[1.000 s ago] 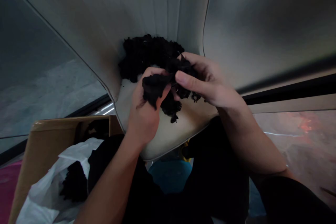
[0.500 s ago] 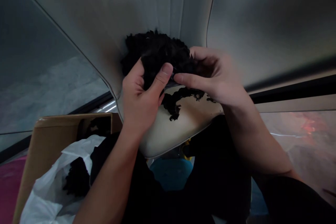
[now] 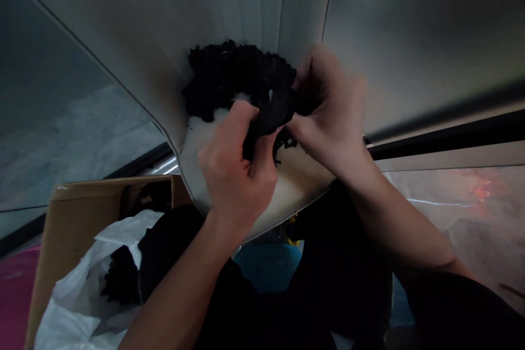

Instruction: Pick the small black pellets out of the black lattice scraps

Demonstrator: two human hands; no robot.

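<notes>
A wad of black curly fluff (image 3: pixel 240 74) was gripped tight by the left hand (image 3: pixel 235 169) and right hand (image 3: pixel 328 109), fingers closed, over a cream padded panel (image 3: pixel 297 188), with a cardboard box (image 3: pixel 82 213) nearby.

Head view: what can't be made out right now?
Head view:
Left hand, right hand: motion-blurred, fingers unclear.
Black fibrous clump: the part between them hidden by both hands.
Cardboard box: contents mostly hidden by white plastic bag.
Yellow item: too small, mostly hidden by dark clothing.
Blue object: partly hidden by the same clothing.
</notes>
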